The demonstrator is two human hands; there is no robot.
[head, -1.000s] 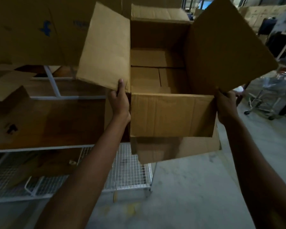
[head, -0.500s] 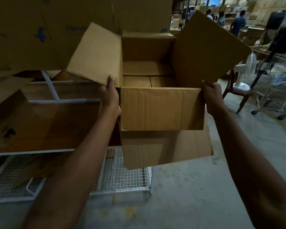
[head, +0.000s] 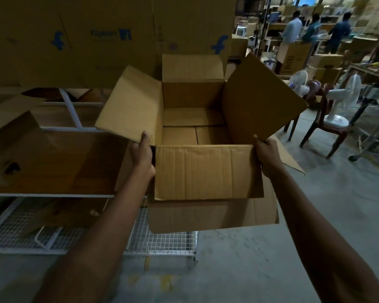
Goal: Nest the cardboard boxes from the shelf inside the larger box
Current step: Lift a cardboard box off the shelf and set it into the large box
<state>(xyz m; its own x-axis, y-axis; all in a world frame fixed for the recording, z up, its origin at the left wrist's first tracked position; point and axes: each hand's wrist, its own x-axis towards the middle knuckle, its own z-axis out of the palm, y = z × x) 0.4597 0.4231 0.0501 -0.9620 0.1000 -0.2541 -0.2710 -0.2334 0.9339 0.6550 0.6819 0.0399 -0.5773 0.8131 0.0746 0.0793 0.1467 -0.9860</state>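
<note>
An open cardboard box (head: 208, 171) is held in the air in front of the shelf (head: 53, 162), all four flaps spread outward, nothing inside but its folded bottom panels. The left hand (head: 143, 153) has its fingers closed on the near left corner, the right hand (head: 266, 152) grips the near right corner. Printed cartons (head: 109, 40) stand on the shelf behind, a wire rack (head: 162, 241) sits low beneath. Grey concrete floor (head: 239, 270) lies below; chairs (head: 328, 121), a white fan (head: 337, 110) and three people (head: 315, 31) stand far right
</note>
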